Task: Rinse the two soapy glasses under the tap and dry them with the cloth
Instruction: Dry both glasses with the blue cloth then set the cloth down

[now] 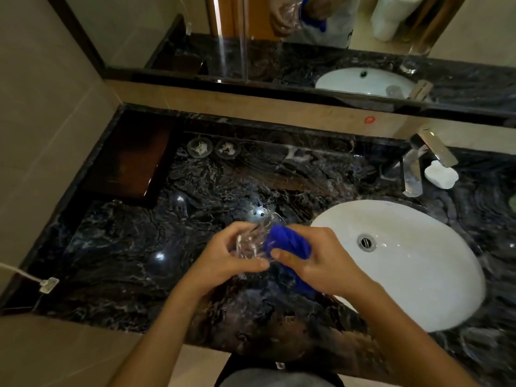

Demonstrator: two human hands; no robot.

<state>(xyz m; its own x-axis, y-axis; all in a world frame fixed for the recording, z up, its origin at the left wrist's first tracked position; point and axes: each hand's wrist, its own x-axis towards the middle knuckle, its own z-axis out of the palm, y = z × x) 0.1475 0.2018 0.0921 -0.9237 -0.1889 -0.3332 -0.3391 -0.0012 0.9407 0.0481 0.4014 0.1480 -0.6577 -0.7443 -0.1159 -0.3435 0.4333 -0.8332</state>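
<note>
Over the dark marble counter, just left of the basin, my left hand [223, 258] grips a clear glass [251, 243] lying on its side. My right hand [321, 261] is closed on a blue cloth [287, 244] that is pressed into the glass's mouth, with the rest hanging below the palm. What looks like a second clear glass [411, 175] stands on the counter beside the chrome tap [434, 148] at the back right. No water runs from the tap.
The white oval sink [418, 275] lies at the right. A white soap dish [441, 174] sits by the tap. A dark wooden tray [131, 163] and two round coasters [199, 146] are at the back left. A white plug and cable [47, 284] rest at the counter's left edge.
</note>
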